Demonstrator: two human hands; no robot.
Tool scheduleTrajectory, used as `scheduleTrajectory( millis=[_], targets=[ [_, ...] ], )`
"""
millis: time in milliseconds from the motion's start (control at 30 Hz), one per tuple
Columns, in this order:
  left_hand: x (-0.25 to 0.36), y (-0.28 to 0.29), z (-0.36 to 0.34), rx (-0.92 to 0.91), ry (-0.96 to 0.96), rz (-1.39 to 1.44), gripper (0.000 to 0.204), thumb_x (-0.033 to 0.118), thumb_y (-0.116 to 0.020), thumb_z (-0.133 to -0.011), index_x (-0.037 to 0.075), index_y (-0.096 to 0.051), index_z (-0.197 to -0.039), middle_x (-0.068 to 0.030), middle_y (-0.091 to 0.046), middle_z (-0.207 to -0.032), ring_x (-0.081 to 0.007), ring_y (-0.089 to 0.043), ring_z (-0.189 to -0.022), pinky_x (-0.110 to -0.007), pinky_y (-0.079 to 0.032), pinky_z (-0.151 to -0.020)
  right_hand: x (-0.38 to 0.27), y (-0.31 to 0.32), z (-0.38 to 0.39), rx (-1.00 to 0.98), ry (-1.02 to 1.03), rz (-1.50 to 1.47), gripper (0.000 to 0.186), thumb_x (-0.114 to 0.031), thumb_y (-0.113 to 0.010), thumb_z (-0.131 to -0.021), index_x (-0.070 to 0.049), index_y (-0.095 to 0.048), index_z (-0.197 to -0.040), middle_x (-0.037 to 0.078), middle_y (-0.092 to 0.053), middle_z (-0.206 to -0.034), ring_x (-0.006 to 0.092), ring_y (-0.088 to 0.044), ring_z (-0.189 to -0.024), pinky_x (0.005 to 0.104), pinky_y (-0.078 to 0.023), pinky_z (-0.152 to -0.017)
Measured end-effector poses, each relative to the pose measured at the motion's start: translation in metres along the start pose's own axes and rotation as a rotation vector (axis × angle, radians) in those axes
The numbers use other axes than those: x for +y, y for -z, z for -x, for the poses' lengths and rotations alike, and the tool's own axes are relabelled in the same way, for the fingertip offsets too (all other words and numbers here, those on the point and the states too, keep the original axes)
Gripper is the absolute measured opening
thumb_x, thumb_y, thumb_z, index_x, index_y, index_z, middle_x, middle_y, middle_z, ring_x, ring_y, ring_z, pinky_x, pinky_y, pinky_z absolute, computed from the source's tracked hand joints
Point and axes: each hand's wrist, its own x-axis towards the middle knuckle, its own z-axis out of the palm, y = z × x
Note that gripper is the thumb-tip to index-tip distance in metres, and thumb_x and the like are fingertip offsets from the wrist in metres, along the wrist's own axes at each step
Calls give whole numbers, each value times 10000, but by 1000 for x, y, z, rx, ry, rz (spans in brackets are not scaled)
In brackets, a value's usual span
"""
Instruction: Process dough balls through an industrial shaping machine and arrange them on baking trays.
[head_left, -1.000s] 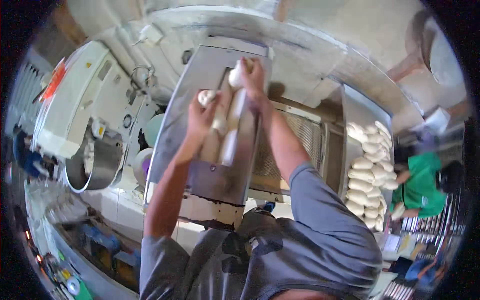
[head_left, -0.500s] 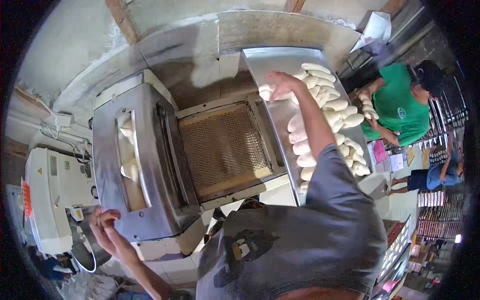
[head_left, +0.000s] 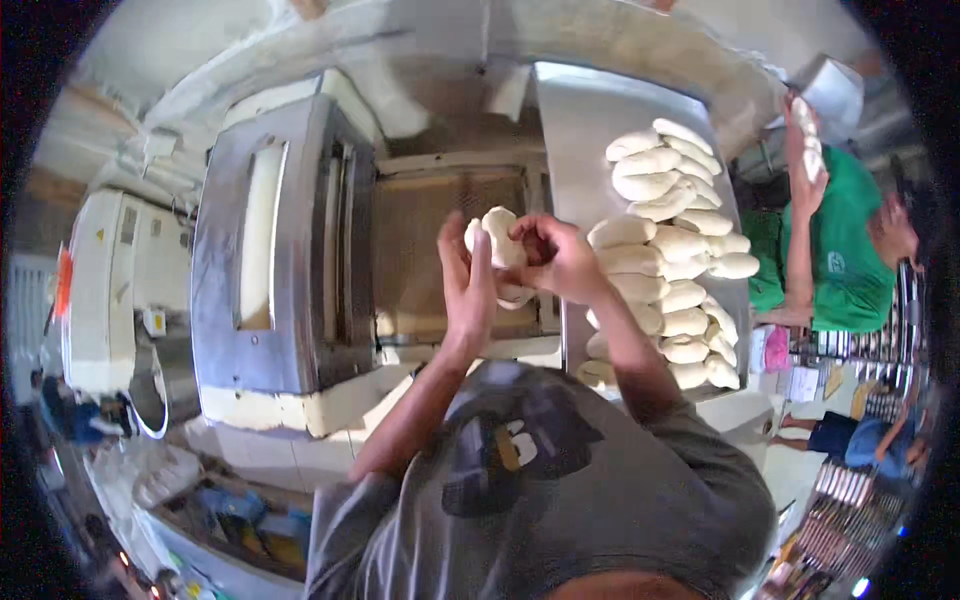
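Note:
Both my hands meet in the middle of the view, gripping pale raw dough pieces point(head_left: 497, 240) over a recessed mesh panel point(head_left: 420, 200). My left hand point(head_left: 467, 290) has its fingers upright along the dough's left side. My right hand point(head_left: 560, 262) curls its fingers round the right side, partly hiding it. Just right of them, a steel tray point(head_left: 590, 105) carries several oblong dough lumps point(head_left: 680, 260). To the left stands a steel-topped machine point(head_left: 225, 260) with a long narrow slot point(head_left: 260, 230) in its top, pale inside.
A white mixer point(head_left: 105, 280) with a steel bowl stands far left. At right, a co-worker in green point(head_left: 840, 250) raises a strand of dough pieces point(head_left: 808, 135). Another person in blue point(head_left: 875, 445) is beyond, near stacked racks point(head_left: 840, 500); a wall point(head_left: 430, 80) runs behind.
My right hand has come back from the tray and my left from the machine's front, meeting round dough. The view has turned. The green-shirted co-worker's hand and dough have risen.

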Motion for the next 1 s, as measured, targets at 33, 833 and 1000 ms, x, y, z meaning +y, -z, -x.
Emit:
scheduleTrajectory(
  millis=[33,833,1000],
  targets=[
    [-1,8,4,36,8,-7,394,300,-532,-963,10,-438,-1213,-121,-554,-1086,-177,-533,-982,-319,-470,-821,-2,-15,12,-11,63,-28,279,-112,-757,-730,-95,-625,-976,-44,-585,-725,45,-457,-597,183,-364,-521],
    [163,153,-76,220,-219,-35,309,315,-513,-931,59,-562,-765,-40,-546,-668,-143,-505,-571,-241,-403,-538,-107,-196,-59,256,562,88,119,-157,-617,-852,-39,-624,-873,37,-594,-666,130,-469,-502,257,-393,-473],
    [180,146,-112,195,-159,97,343,366,-542,-911,46,-574,-795,-65,-552,-659,-170,-533,-552,-295,-445,-522,-94,-174,-30,-153,422,-105,140,-159,-637,-869,-35,-635,-935,54,-624,-678,96,-459,-469,214,-332,-417]
  ],
)
